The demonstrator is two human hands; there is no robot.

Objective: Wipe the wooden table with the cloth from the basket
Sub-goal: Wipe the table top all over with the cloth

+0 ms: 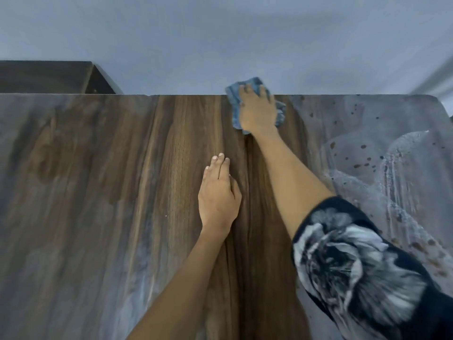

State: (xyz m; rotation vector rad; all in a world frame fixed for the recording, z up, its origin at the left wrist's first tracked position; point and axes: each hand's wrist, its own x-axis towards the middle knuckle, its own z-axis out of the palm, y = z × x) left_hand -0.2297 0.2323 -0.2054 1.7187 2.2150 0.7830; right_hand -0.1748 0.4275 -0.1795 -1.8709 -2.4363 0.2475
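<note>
The wooden table (122, 192) fills most of the view, dark brown with long grain. A crumpled blue cloth (234, 94) lies at the table's far edge, against the wall. My right hand (257, 111) presses down on the cloth with the fingers spread over it, arm stretched forward. My left hand (218, 192) rests flat on the tabletop near the middle, fingers straight and together, holding nothing. No basket is in view.
A grey-blue wall (220, 40) rises right behind the table's far edge. Dark wooden furniture (49, 77) stands at the back left. The table's right part (392, 168) carries whitish smears and dark spots. The table's rounded far right corner (436, 99) is visible.
</note>
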